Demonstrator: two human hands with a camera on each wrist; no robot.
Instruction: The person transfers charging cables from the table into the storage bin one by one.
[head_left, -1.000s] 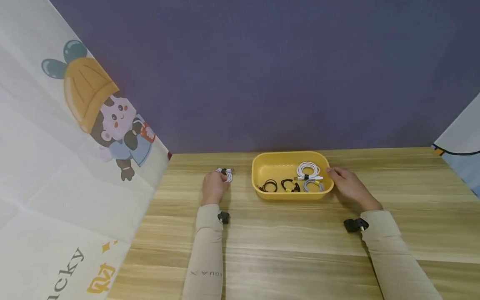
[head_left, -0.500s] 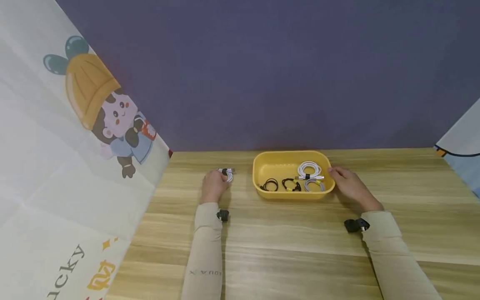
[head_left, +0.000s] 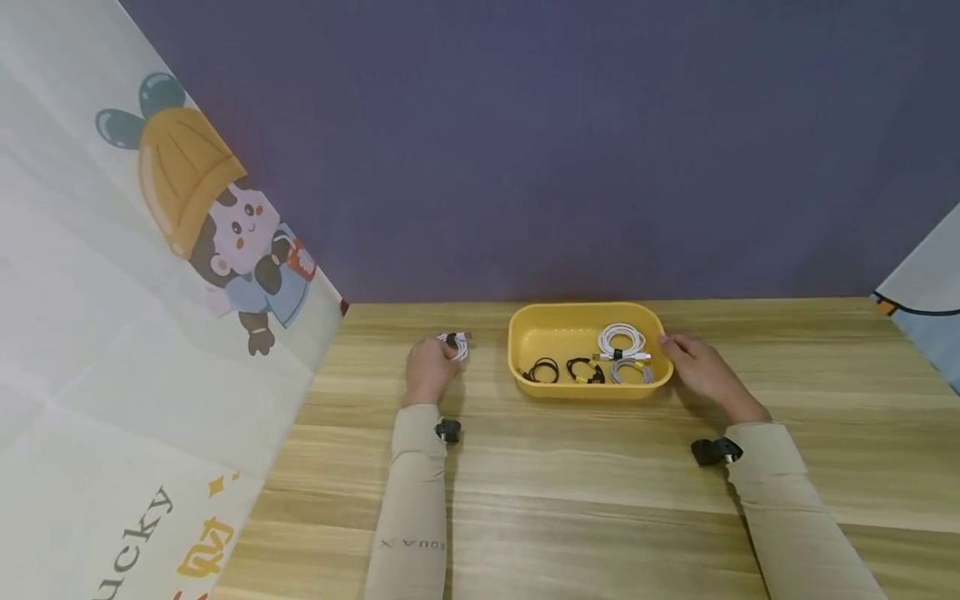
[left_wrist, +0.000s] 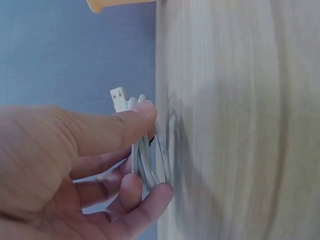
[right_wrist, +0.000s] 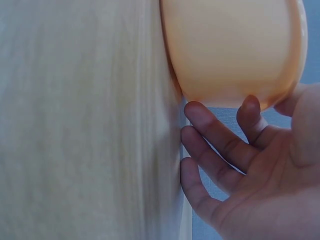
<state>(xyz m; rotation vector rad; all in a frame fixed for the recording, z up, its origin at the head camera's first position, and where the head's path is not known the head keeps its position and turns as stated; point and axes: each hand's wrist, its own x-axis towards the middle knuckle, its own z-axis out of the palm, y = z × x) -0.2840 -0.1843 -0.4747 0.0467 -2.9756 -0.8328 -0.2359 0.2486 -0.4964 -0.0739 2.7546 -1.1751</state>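
My left hand (head_left: 429, 371) pinches a coiled white USB cable (head_left: 461, 347) at the tabletop, left of a yellow plastic bin (head_left: 581, 392). In the left wrist view, thumb and fingers close on the cable (left_wrist: 144, 160), its USB plug (left_wrist: 119, 98) sticking out above. A black tie wraps the coil. At the bin's right end, my right hand (head_left: 701, 373) grips the rim. The right wrist view has the thumb over the rim and the index finger against the outer wall of the bin (right_wrist: 235, 50); the other fingers spread below.
Inside the bin lie a white coiled cable (head_left: 621, 337), a grey one (head_left: 630, 373) and two black ones, the left thin (head_left: 545, 371), the other with yellow parts (head_left: 586, 372). The wooden table (head_left: 570, 500) ends at a dark blue partition (head_left: 525, 150). A printed white sheet (head_left: 90, 333) hangs left.
Both hands keep their holds on the cable and the bin. The whole head view shifts slightly; nothing else visibly moves.
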